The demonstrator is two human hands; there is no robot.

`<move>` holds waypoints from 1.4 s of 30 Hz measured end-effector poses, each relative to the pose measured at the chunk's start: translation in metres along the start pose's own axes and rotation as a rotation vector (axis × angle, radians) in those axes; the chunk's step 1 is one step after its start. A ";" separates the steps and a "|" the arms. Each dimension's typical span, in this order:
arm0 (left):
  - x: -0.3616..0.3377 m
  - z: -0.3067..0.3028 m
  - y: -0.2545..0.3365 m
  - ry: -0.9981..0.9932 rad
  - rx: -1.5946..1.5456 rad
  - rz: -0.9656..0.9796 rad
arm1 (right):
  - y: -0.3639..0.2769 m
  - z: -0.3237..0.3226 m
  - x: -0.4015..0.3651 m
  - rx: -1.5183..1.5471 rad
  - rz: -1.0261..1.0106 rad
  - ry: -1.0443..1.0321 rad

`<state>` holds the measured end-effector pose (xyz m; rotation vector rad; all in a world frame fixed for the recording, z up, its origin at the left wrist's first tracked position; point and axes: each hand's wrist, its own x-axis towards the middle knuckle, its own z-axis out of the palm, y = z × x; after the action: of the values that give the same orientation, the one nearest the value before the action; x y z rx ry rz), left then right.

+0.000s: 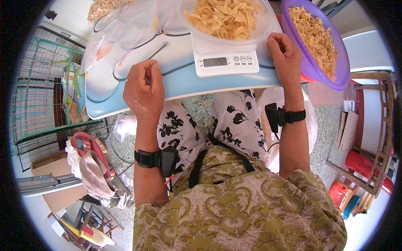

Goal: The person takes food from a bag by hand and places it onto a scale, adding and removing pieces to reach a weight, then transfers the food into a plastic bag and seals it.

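My left hand [145, 85] rests at the table's front edge, its fingers curled into a loose fist with nothing visible in them. My right hand [285, 54] is also curled closed, just right of a clear plastic bowl [268, 31]; no object shows in it. Pale yellow dried flakes [228, 19] fill the bowl, which sits on a white kitchen scale [228, 69]. The scale's lit display [215, 62] shows digits too faint to read surely. Beside my right hand stands a purple basin [341, 67] with more brownish-yellow dried pieces [315, 39].
Clear plastic bags [121, 37] lie on the left of the patterned table [176, 85]. A bag of dried pieces [104, 9] is at the back left. A wire rack [35, 92] stands left; a wooden frame [379, 138] stands right.
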<state>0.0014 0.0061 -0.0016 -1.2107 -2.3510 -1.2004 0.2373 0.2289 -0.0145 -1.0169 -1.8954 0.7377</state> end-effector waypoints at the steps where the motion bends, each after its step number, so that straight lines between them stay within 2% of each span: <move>1: 0.000 0.000 0.000 -0.001 0.004 0.003 | 0.000 0.000 0.000 0.015 -0.004 0.002; 14: -0.001 -0.004 0.001 -0.078 0.004 -0.065 | 0.000 0.000 0.000 0.013 -0.005 0.008; 17: 0.000 -0.001 0.003 -0.011 -0.021 -0.039 | 0.000 0.000 0.000 0.014 -0.001 0.011; 24: 0.000 -0.001 -0.001 0.003 0.002 0.004 | -0.002 0.000 -0.001 0.032 0.014 0.001; 32: -0.001 -0.003 -0.001 -0.081 0.035 -0.044 | -0.003 -0.001 0.000 0.018 0.016 -0.006; 35: 0.000 0.000 -0.001 -0.004 0.021 0.005 | -0.001 0.000 0.000 0.012 0.007 -0.001; 42: 0.000 0.000 -0.002 -0.006 0.001 -0.007 | -0.002 0.000 0.000 0.008 0.023 0.005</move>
<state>0.0004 0.0057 -0.0029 -1.2089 -2.3615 -1.1993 0.2368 0.2275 -0.0128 -1.0360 -1.8784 0.7545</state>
